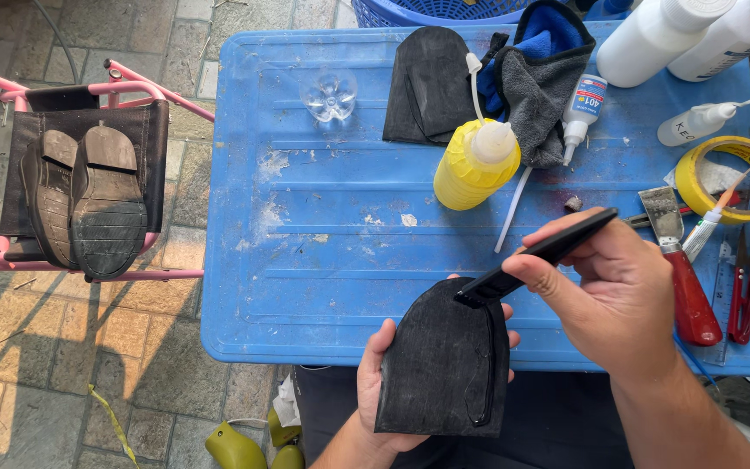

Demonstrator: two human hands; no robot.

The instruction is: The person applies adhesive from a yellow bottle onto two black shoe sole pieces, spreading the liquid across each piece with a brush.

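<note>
Left hand [384, 382] grips the sole [443, 360] below the table [323, 260] near edge; right hand [622, 295] pinches a brush [536, 258] on its top. I judge glue may smear my fingers if the sole tilts.

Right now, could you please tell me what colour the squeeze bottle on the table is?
Yellow, with a whitish cap: the squeeze bottle shows best in the head view.

Squeeze bottle [476, 165] stands mid-counter [323, 260], cloth [538, 95] behind it. Tape roll [733, 179] and scissors [745, 287] lie right. Shoes [84, 204] rest on rack [10, 252], left of counter
</note>
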